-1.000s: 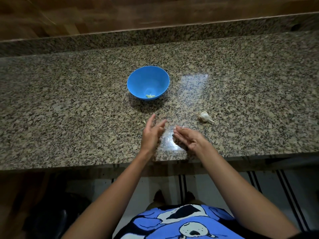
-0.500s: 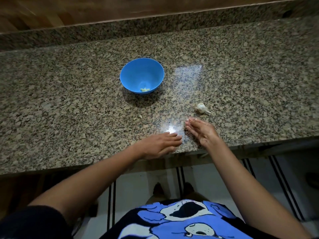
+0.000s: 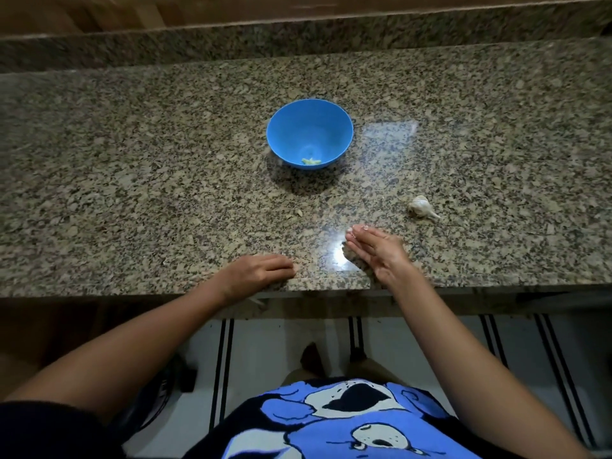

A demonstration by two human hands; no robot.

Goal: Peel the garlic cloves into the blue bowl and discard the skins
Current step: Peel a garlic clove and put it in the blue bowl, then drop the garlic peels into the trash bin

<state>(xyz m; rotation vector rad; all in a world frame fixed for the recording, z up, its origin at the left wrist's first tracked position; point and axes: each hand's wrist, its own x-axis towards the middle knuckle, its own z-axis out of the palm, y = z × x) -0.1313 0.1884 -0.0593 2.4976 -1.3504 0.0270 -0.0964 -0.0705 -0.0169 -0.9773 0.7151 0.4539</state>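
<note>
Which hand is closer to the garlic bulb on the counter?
The right. The right hand is just left of the garlic bulb and nearer the person, apart from it. The left hand rests at the front edge of the counter, much farther left.

Both bare forearms reach forward and inward; the left hand (image 3: 261, 271) lies palm down, fingers loosely bent and holding nothing; the right hand (image 3: 377, 251) is tilted onto its edge, fingers straight and pressed together, pointing forward and left
</note>
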